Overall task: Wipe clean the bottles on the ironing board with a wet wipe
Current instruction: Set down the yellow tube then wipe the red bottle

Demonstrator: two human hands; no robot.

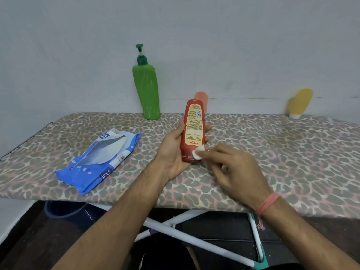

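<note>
Fingers (209,152) pinch wipe (198,152), L hand (173,152) grips bottle (192,131)

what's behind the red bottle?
A peach-orange bottle stands behind the red bottle, against the wall; only its top shows, the rest is covered.

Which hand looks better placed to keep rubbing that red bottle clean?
The right hand: it pinches the white wet wipe against the red bottle, while the left hand is busy holding that bottle.
</note>
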